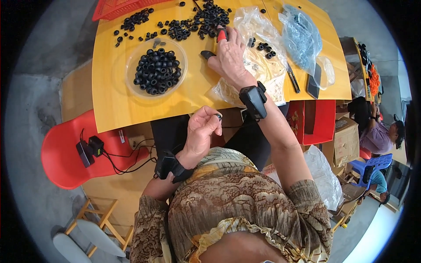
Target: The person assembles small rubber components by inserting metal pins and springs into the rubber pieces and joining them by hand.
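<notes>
My left hand (pixel 201 135) pinches one small black piece (pixel 219 117) by the near edge of the table (pixel 197 94) | my right hand (pixel 230 59) is spread, near loose pieces (pixel 214 18) at the far edge | a big heap (pixel 154 72) looks done in the tub (pixel 184 65) (phew!), loose ones seem undone

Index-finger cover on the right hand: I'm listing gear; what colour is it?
The index-finger cover is red and black, clearest in the head view.
</notes>
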